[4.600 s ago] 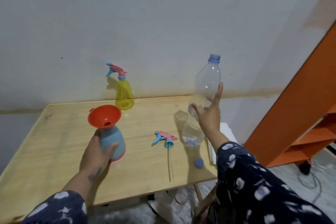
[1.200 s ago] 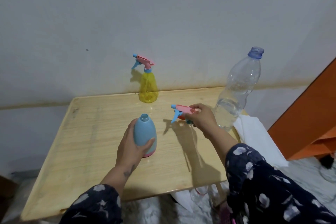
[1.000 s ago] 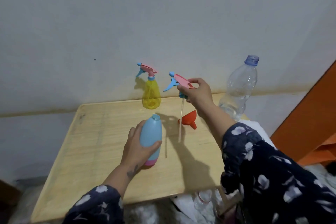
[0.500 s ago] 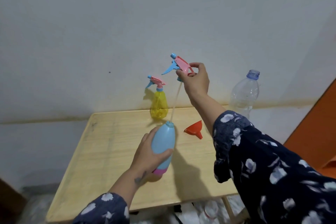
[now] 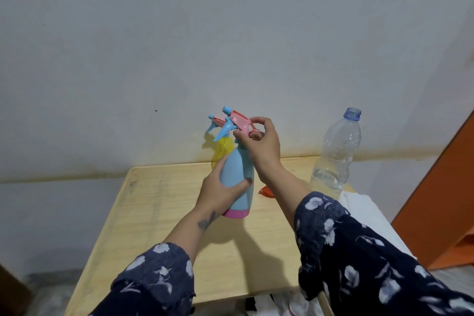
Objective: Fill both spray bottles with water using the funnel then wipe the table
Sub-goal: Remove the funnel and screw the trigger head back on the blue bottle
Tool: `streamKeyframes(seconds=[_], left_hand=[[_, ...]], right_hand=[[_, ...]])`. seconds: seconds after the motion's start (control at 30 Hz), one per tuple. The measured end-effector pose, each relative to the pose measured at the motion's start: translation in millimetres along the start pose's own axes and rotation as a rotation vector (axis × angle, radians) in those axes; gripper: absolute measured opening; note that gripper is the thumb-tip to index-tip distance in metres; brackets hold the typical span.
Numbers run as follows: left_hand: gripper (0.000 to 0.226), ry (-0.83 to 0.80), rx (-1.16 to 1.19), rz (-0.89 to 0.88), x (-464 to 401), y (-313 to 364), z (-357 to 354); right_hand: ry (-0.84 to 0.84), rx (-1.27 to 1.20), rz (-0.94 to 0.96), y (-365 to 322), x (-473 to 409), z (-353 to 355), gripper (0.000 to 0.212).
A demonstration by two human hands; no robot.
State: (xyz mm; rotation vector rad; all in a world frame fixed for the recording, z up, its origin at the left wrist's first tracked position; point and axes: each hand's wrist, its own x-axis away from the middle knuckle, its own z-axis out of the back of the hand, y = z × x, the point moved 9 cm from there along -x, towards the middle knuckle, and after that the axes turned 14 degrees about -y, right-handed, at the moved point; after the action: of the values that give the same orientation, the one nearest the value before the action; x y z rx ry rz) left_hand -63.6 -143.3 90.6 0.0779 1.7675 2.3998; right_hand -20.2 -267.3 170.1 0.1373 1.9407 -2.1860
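While left hand grips blue spray bottle body; right hand pinches trigger head atop neck.

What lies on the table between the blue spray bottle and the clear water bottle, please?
In the head view, the orange funnel lies there on the table, mostly hidden behind the right forearm, between the blue spray bottle and the clear water bottle.

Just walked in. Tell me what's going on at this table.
A person is putting a spray bottle back together. The left hand grips the blue spray bottle, lifted off the wooden table, while the right hand holds the pink trigger head at its neck. A yellow spray bottle stands behind by the wall. The orange funnel lies on the table, and a clear water bottle, uncapped and partly filled, stands to the right beside a white cloth.
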Motion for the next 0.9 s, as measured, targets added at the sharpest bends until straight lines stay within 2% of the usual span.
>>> streamKeyframes(seconds=[0.13,0.27,0.37,0.5,0.77,0.9], left_hand=[[0.072,0.001,0.032,-0.022,-2,5,3],[0.08,-0.017,0.057,-0.02,-1,8,7],[0.075,-0.037,0.053,-0.025,0,11,9],[0.075,-0.051,0.04,-0.038,2,10,6],[0.075,-0.031,0.027,-0.024,6,-1,8],[0.077,-0.04,-0.015,-0.011,5,-6,6]], right_hand=[[-0.112,-0.011,-0.034,-2,0,1,0.037],[-0.304,-0.097,-0.073,-6,-1,-3,0.042],[-0.389,-0.108,-0.077,-7,-5,-4,0.047],[-0.442,0.03,-0.027,-13,-4,-5,0.067],[-0.476,0.204,0.003,-12,0,-12,0.052],[-0.458,0.219,0.06,-13,-1,-15,0.062]])
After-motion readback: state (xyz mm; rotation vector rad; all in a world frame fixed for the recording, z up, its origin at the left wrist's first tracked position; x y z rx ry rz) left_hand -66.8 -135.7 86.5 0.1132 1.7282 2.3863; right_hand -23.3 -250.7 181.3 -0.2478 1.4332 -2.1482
